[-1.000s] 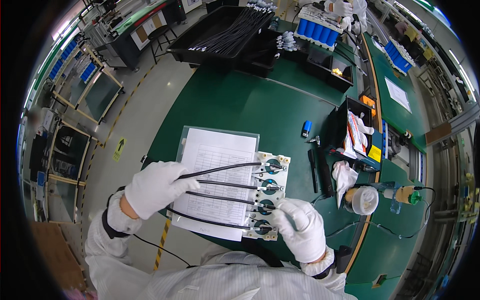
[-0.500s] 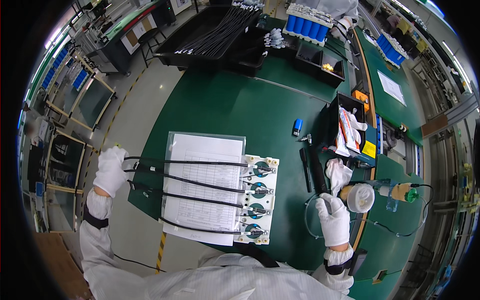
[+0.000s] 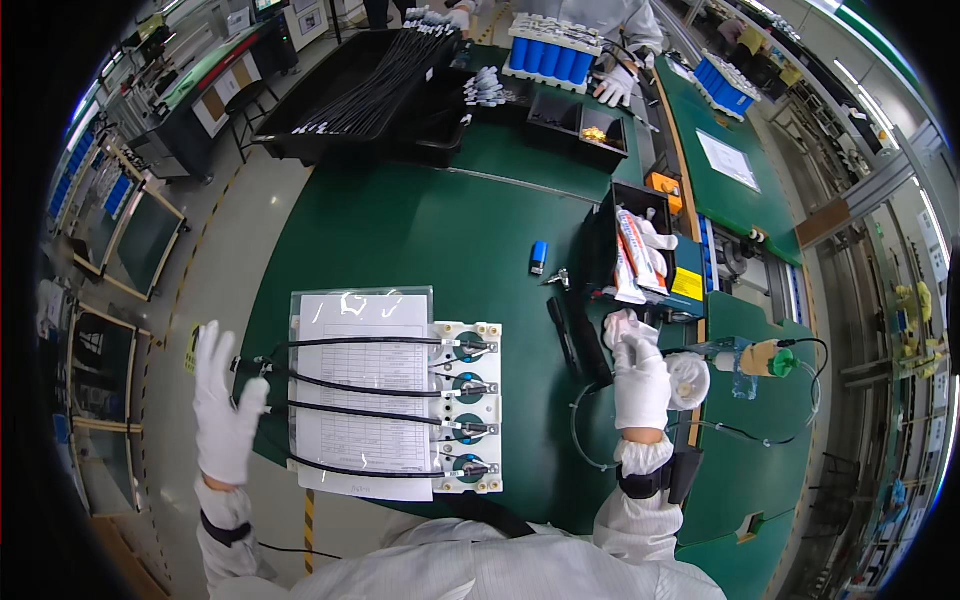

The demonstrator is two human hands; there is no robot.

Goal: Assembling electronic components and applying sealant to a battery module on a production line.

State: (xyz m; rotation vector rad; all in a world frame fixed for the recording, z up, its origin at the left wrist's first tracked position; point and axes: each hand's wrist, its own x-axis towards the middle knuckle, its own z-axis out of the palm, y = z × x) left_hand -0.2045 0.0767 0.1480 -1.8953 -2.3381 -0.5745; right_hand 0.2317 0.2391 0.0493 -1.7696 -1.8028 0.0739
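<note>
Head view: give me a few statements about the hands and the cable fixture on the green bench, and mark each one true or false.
1. The left hand is raised, open and holding nothing. True.
2. Four black cables lie across the laminated sheet. True.
3. The right hand rests on the white fixture. False: it is off to the fixture's right, at a white roll.
4. The small blue object lies on the sheet. False: it lies on the bare green bench.
</note>
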